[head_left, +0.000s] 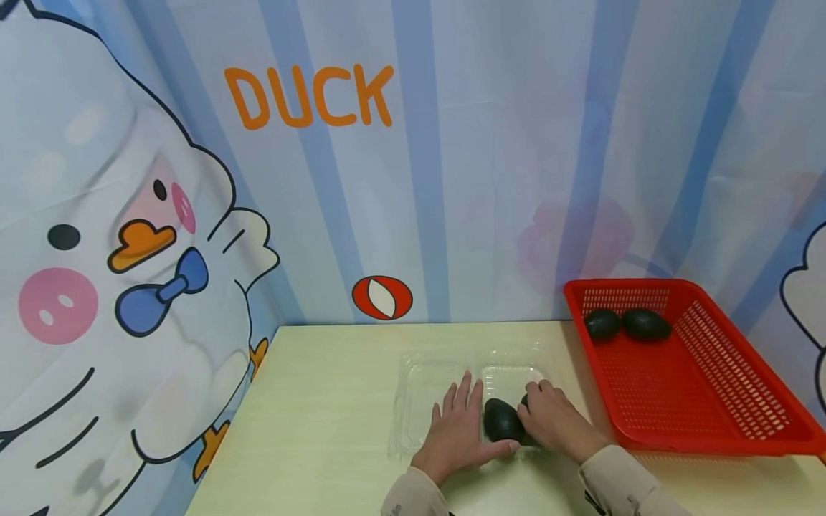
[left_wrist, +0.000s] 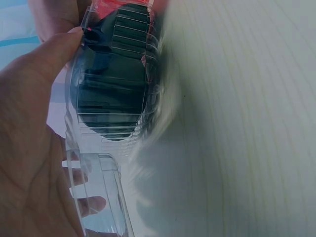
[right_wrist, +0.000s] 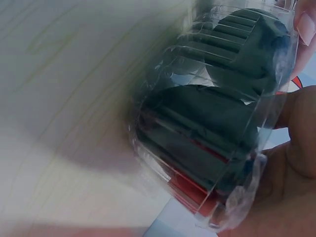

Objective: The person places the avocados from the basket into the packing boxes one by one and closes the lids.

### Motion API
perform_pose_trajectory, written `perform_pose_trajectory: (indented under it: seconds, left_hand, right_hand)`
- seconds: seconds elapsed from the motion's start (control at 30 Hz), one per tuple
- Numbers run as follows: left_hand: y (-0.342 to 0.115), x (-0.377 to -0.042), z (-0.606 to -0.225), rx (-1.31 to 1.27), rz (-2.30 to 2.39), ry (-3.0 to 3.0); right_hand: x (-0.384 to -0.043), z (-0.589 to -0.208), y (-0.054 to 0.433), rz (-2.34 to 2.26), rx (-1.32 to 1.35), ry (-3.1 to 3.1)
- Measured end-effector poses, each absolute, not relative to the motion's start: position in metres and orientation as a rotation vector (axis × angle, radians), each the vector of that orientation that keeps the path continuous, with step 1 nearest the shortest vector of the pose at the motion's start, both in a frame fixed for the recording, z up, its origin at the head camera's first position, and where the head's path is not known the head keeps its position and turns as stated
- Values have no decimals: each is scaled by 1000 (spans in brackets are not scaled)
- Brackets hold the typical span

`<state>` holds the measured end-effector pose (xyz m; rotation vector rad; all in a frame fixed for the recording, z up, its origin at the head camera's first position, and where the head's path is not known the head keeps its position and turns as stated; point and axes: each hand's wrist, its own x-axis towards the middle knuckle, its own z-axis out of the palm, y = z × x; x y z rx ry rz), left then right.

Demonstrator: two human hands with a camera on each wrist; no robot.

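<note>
A clear plastic clamshell container (head_left: 431, 401) lies unfolded on the table, lid part to the left. In its right half sit two dark green avocados, the left avocado (head_left: 503, 421) in plain sight and the right avocado (right_wrist: 197, 128) mostly under my right hand. My left hand (head_left: 454, 437) rests across the container's middle, fingers straight and spread, its thumb by the front edge near the left avocado. Curled fingers of my right hand (head_left: 558, 423) hold the right avocado inside the container. Both wrist views show the avocados through the ribbed clear wall (left_wrist: 118, 98).
A red plastic basket (head_left: 697, 423) stands on the table at the right, with two more avocados (head_left: 645, 325) in its far left corner. Behind the pale wooden table (head_left: 310, 430) hangs a blue-striped cloth (head_left: 464, 179) with a duck print.
</note>
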<state>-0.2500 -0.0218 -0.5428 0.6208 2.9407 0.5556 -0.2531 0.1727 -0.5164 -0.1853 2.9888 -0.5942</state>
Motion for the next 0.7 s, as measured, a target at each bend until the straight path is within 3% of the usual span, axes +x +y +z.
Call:
perform_pose_trajectory:
  seconds: [0.7]
  left_hand:
    - [-22,-250,-542,613,553,2929]
  right_hand:
    - [-253,-513,166,-541,-283,3053]
